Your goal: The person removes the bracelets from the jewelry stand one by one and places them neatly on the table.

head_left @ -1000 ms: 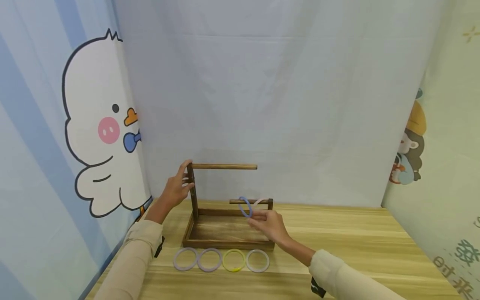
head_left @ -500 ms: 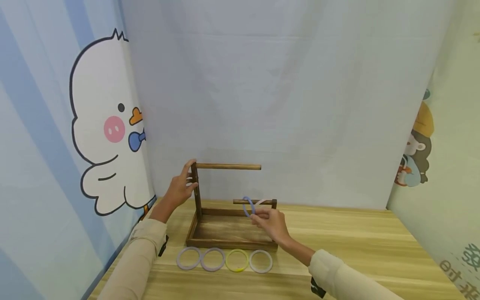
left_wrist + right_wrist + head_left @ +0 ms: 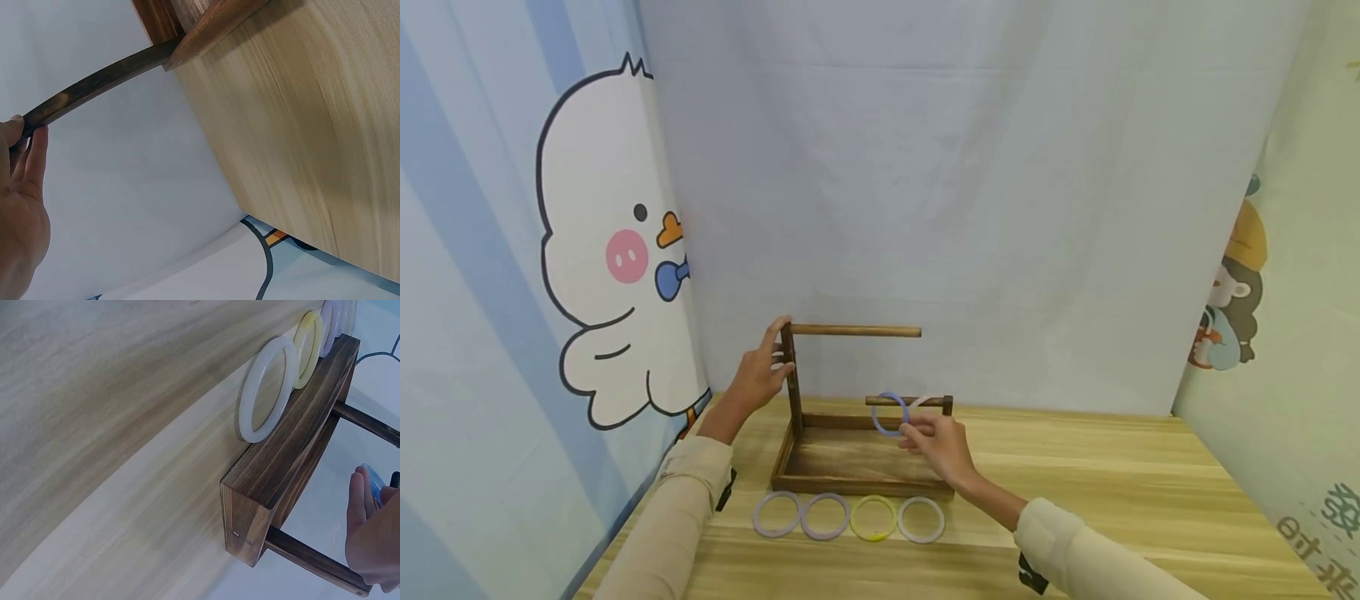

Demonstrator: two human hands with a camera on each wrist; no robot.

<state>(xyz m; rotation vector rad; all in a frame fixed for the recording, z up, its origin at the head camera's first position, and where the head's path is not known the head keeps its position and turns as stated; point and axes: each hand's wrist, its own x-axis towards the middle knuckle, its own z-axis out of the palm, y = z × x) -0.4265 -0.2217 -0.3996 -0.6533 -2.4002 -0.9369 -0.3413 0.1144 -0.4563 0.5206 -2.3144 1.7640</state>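
A dark wooden stand (image 3: 857, 483) has a tray base, a tall post with an upper rod (image 3: 857, 331) and a short post with a lower rod (image 3: 880, 401). My left hand (image 3: 758, 377) grips the tall post (image 3: 94, 87) near its top, thumb and fingers on either side. With thumb and fingers, my right hand (image 3: 946, 450) pinches a blue bangle (image 3: 876, 425) at the lower rod's free end. Whether the rod passes through this bangle, I cannot tell. A pale pinkish bangle (image 3: 921, 401) hangs on the lower rod, partly hidden behind the right hand.
On the wooden table (image 3: 1075, 483), in a row before the tray, lie two lilac bangles (image 3: 762, 531), a yellow bangle (image 3: 872, 537) and a white bangle (image 3: 247, 406). A grey curtain (image 3: 985, 208) hangs behind, with printed cloths on both sides.
The blue bangle has turned from nearly edge-on to facing the head camera more, staying by the lower rod's end. My left hand keeps its grip on the post. The head view has shifted slightly.
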